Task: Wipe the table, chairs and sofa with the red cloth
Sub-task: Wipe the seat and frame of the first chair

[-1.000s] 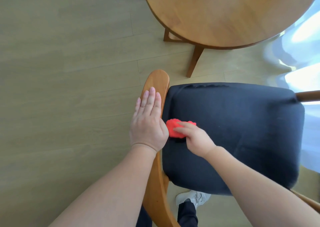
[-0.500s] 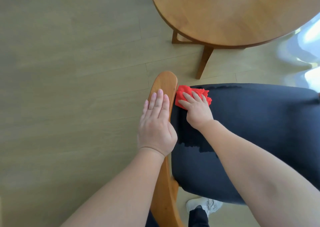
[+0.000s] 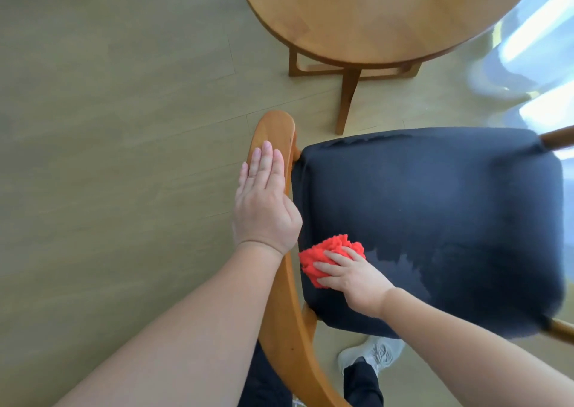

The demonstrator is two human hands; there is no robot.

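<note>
A wooden chair with a dark cushioned seat (image 3: 435,220) fills the lower right. My left hand (image 3: 264,207) rests flat, fingers straight, on the chair's curved wooden backrest (image 3: 279,313). My right hand (image 3: 351,274) presses the crumpled red cloth (image 3: 329,251) onto the near left part of the seat, fingers spread over it. A darker damp streak shows on the seat just right of the cloth. The round wooden table (image 3: 388,12) stands beyond the chair at the top.
Pale wood-look floor (image 3: 124,127) spreads to the left. The table's wooden legs (image 3: 348,96) stand close to the chair's far edge. A sheer bright curtain (image 3: 534,64) hangs at the right. My grey shoe (image 3: 372,357) shows under the seat.
My right hand has slid the red cloth from the seat's far left corner back toward me along the left side. My left hand has stayed on the backrest.
</note>
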